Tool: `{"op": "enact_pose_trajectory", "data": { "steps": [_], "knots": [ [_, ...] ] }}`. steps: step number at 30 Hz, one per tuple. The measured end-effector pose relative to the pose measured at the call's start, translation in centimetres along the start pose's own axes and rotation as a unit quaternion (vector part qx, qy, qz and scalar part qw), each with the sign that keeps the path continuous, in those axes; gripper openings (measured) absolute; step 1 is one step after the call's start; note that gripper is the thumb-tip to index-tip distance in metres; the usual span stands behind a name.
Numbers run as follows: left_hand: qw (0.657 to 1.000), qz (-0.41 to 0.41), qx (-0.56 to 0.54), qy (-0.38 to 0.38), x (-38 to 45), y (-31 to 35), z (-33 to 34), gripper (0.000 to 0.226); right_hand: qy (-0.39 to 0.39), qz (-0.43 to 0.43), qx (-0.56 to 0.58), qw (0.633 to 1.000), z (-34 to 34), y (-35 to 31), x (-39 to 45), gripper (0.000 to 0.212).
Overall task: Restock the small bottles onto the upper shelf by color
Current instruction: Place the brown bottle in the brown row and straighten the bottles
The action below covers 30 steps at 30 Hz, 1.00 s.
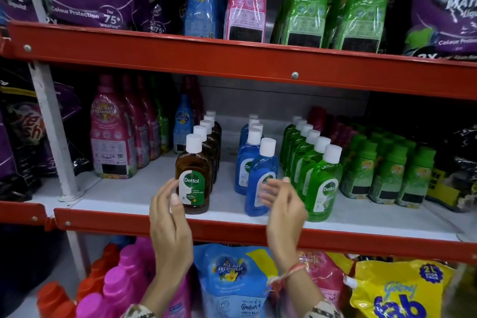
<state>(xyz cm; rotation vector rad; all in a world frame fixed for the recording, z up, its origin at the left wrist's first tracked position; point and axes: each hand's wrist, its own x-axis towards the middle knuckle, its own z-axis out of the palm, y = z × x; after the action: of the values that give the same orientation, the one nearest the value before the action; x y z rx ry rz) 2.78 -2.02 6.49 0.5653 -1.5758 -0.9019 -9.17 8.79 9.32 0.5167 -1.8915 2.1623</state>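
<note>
Three rows of small white-capped bottles run front to back on the white shelf (129, 196): brown ones led by a brown bottle (195, 170), blue ones led by a blue bottle (260, 175), green ones led by a green bottle (322, 188). My left hand (169, 219) hovers open at the lower left of the front brown bottle, fingers just beside its label. Open too, my right hand (282, 204) covers the lower part of the front blue bottle, fingers spread, holding nothing.
Tall pink bottles (111, 137) stand left of the rows and shrink-wrapped green bottles (387, 173) to the right. A red shelf beam (232, 64) runs overhead with large bottles and purple pouches above. Refill pouches (232, 279) fill the lower shelf.
</note>
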Motion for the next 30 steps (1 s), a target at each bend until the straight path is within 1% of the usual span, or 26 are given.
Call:
{"op": "enact_pose_trajectory", "data": {
  "steps": [1,2,3,5,7,8,9,10,11,13,14,16,17,19,21,23,24,26,27,28,29,30],
  "knots": [
    [1.000,-0.006,-0.019,-0.013,-0.5,0.3,0.6,0.053,0.024,-0.004,-0.011,1.000,-0.7,0.6,0.7,0.038],
    [0.998,-0.024,-0.040,-0.049,-0.9,0.9,1.2,0.055,0.032,0.000,-0.031,0.999,-1.4,0.9,1.4,0.038],
    [0.993,-0.049,-0.054,-0.097,-1.4,1.4,1.9,0.065,0.024,0.015,-0.053,0.998,-1.8,1.2,2.1,0.037],
    [0.975,-0.101,-0.046,-0.193,-1.5,2.1,3.4,0.096,-0.017,0.061,-0.079,0.995,-2.2,1.1,3.4,0.044],
    [0.951,-0.171,-0.046,-0.252,-0.7,3.1,4.7,0.123,-0.060,0.101,-0.085,0.989,-2.1,0.8,4.6,0.060],
    [0.936,-0.210,-0.060,-0.275,-0.4,3.6,5.3,0.132,-0.079,0.123,-0.080,0.986,-1.9,0.9,5.0,0.068],
    [0.921,-0.237,-0.072,-0.301,-0.2,4.0,5.8,0.134,-0.095,0.138,-0.077,0.983,-1.6,1.1,5.2,0.078],
    [0.909,-0.246,-0.079,-0.326,-0.1,4.7,6.1,0.131,-0.109,0.144,-0.072,0.981,-1.4,1.8,5.5,0.091],
    [0.903,-0.245,-0.076,-0.346,0.0,5.1,6.4,0.127,-0.121,0.142,-0.071,0.980,-1.2,2.9,5.8,0.099],
    [0.897,-0.241,-0.076,-0.363,0.2,5.2,6.8,0.132,-0.139,0.135,-0.075,0.978,-0.9,4.6,6.0,0.113],
    [0.895,-0.244,-0.079,-0.366,0.3,4.9,6.9,0.139,-0.143,0.131,-0.084,0.977,-0.8,4.9,5.9,0.117],
    [0.894,-0.240,-0.081,-0.369,0.7,4.5,6.7,0.146,-0.142,0.118,-0.088,0.979,-1.1,4.5,5.3,0.117],
    [0.896,-0.233,-0.078,-0.369,1.0,4.4,6.6,0.144,-0.142,0.118,-0.091,0.979,-1.1,4.4,5.1,0.118],
    [0.900,-0.219,-0.078,-0.368,1.6,4.6,6.2,0.128,-0.141,0.112,-0.088,0.980,-1.3,4.0,4.6,0.119],
    [0.898,-0.229,-0.089,-0.366,2.0,4.8,5.9,0.112,-0.135,0.089,-0.086,0.983,-1.5,3.4,4.1,0.103],
    [0.891,-0.242,-0.113,-0.367,2.1,4.9,6.0,0.106,-0.136,0.074,-0.091,0.984,-1.5,3.0,3.8,0.086],
    [0.890,-0.246,-0.120,-0.365,2.2,5.1,6.0,0.103,-0.136,0.073,-0.093,0.984,-1.6,2.7,3.7,0.085],
    [0.893,-0.248,-0.127,-0.353,1.9,5.0,6.0,0.092,-0.141,0.074,-0.091,0.983,-1.8,2.4,3.6,0.098],
    [0.898,-0.246,-0.123,-0.344,1.6,5.0,6.0,0.084,-0.140,0.066,-0.095,0.983,-2.1,2.0,3.4,0.104],
    [0.908,-0.234,-0.107,-0.331,1.3,5.0,6.0,0.077,-0.130,0.050,-0.101,0.985,-2.4,1.6,3.2,0.102],
    [0.927,-0.214,-0.085,-0.295,0.8,4.9,6.2,0.069,-0.110,0.024,-0.106,0.988,-2.8,1.4,3.0,0.093],
    [0.953,-0.182,-0.066,-0.234,0.0,4.9,6.4,0.060,-0.081,-0.002,-0.105,0.991,-3.3,1.2,2.9,0.077]
  ]
}}
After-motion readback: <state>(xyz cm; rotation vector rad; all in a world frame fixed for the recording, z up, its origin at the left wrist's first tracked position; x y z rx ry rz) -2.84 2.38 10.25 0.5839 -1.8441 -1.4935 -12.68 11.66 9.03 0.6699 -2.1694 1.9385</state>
